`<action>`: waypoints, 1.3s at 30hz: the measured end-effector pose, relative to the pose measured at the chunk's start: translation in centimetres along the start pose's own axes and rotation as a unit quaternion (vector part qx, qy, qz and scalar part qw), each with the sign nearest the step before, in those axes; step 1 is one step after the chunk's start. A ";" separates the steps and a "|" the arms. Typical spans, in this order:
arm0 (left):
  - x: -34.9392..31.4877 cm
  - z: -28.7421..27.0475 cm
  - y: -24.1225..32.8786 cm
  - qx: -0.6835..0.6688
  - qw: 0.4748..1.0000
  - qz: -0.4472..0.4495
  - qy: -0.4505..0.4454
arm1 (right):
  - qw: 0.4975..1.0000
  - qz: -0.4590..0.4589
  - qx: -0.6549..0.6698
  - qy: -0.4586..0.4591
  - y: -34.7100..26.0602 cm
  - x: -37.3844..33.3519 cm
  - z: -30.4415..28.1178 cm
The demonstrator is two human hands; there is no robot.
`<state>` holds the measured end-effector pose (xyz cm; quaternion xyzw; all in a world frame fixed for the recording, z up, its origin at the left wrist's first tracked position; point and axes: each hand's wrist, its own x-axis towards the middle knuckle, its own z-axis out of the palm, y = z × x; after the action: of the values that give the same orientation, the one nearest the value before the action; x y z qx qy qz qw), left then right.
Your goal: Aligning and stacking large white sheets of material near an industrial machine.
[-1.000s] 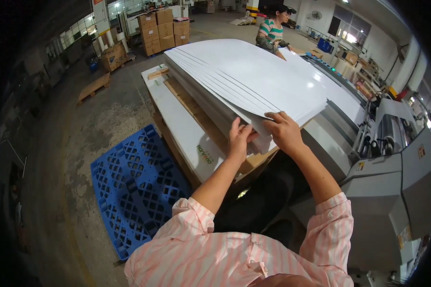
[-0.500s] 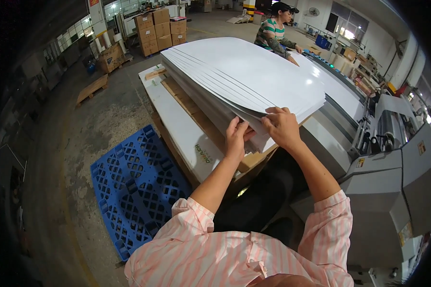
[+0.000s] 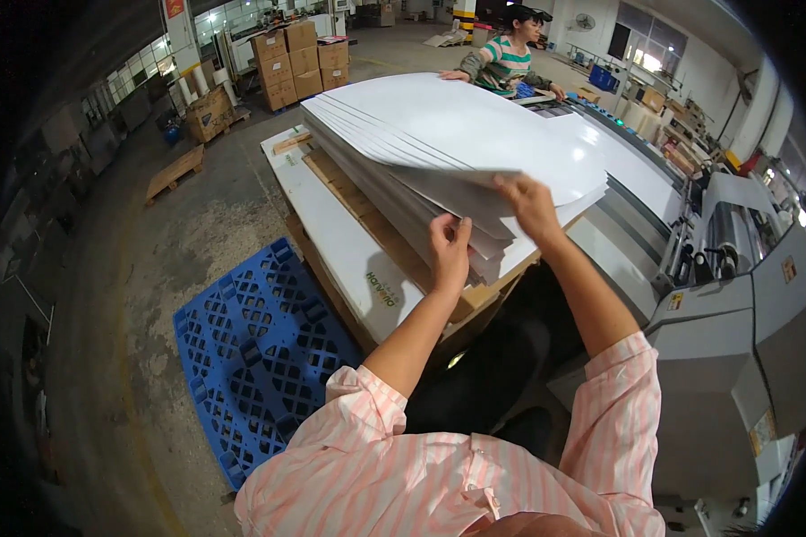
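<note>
A tall stack of large white sheets [image 3: 475, 116] lies before me, its near edge fanned into several layers. My right hand [image 3: 533, 210] pinches the near edge of the upper sheets and holds it lifted, bowed above the layers below. Beneath that raised edge, my left hand [image 3: 450, 255] is closed, fingertips against the edges of the lower sheets [image 3: 430, 201]. Whether a sheet is between those fingers is hidden.
A white-topped pallet [image 3: 331, 242] carries the stack. A blue plastic pallet [image 3: 260, 358] lies on the floor at left. To the right stands a grey machine [image 3: 703, 349]. Across the stack, a co-worker [image 3: 506, 63] rests one hand on its far edge. Cardboard boxes [image 3: 295, 67] stand behind.
My right hand has raised the upper sheets' edge, opening a wider gap. My left hand has shifted slightly right, staying low. The co-worker's hand has moved left onto the stack's far edge.
</note>
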<state>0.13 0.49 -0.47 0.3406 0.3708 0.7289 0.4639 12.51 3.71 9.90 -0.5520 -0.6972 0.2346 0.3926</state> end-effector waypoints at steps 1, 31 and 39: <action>0.4 -0.6 -0.4 0.016 0.998 -0.030 -0.046 | 0.988 -0.047 0.138 0.045 -0.4 0.5 -0.2; 0.0 -1.1 -1.3 0.183 0.974 0.082 -0.101 | 0.992 -0.068 0.054 0.092 -1.0 0.1 -1.1; -0.9 -0.5 -0.5 -0.017 0.997 -0.010 -0.078 | 0.943 -0.267 -0.195 -0.047 3.6 -3.1 0.7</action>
<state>0.20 -0.35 -1.32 0.3852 0.3241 0.7016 0.5043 14.32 1.83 5.82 -0.3997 -0.8686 0.0064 0.2929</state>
